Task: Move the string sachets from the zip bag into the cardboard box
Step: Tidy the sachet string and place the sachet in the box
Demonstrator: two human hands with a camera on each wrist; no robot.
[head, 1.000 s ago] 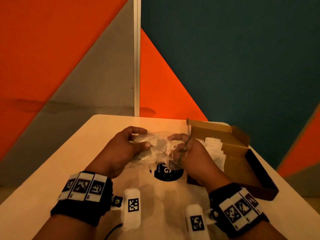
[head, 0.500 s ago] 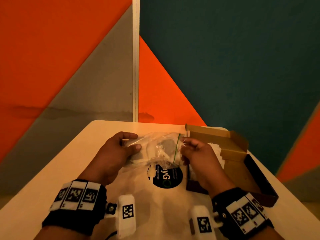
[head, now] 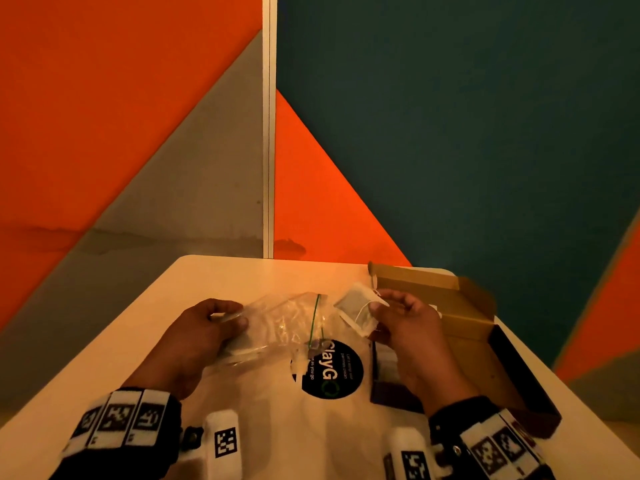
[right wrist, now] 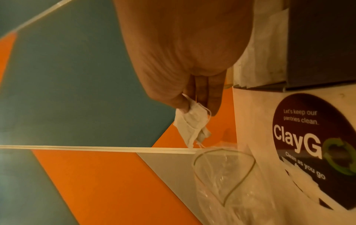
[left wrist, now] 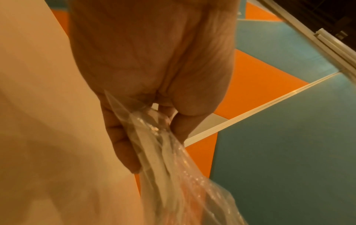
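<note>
**Ana:** Nearest the camera, at six o'clock, both wrists wear black bands with printed markers. Just past them, at seven o'clock, the left hand [head: 194, 337] has thumb and fingers pinched on the closed end of the zip bag [head: 284, 327], which hangs above the table [head: 242, 275] with its green-edged mouth turned toward three o'clock.

**Ben:** And the right hand [head: 408, 327]?

**Ana:** At four o'clock, fingertips clamped on one sachet [head: 358, 308], clear of the bag's mouth, in the air between bag and cardboard box [head: 485, 344]. The box lies open at two to three o'clock. A round black sticker [head: 332, 368] is on the table below the bag.

**Ben:** What might go wrong?

**Ana:** In my judgement, the string. A thin white thread hangs off the sachet near the bag's mouth; if it catches on the zip edge or on another sachet, carrying it to the box could drag more out or tip the bag. The grip also looks light, on a corner, so the sachet could slip short of the box.

**Ben:** Anything you can't see?

**Ana:** How many sachets remain in the bag: the plastic is crumpled and glary. The right hand covers much of the box floor; something pale lies inside, but I can't count it. The box's near corner is cut off by the wrist.
</note>
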